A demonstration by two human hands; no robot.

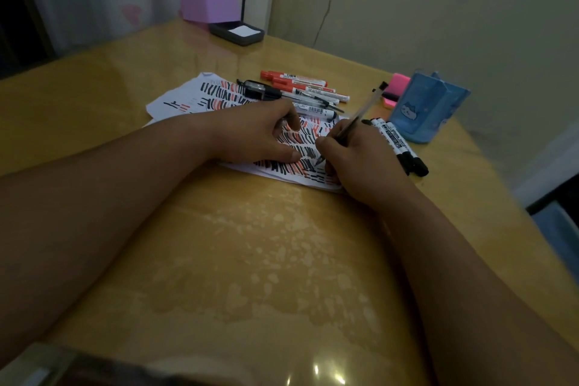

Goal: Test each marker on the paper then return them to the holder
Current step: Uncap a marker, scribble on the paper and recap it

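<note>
Near the tabletop's middle, the right hand (354,163) pinches a clear-barrelled pen (360,112), its tip down on the paper (169,105). Beside it the left hand (257,135) rests on the sheet, fingers curled; whether they hold anything is unclear. Black and red strokes crowd the paper. The blue holder (429,110) stands near the right edge.

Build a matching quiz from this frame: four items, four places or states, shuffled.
Things:
1. pen
2. red markers
3. black markers
4. blue holder

Places or states:
A. standing at the right side of the table
B. gripped by the right hand, tip on the paper
C. lying at the paper's far edge
D. lying between the right hand and the blue holder

Pairs: 1-B, 2-C, 3-D, 4-A
</note>
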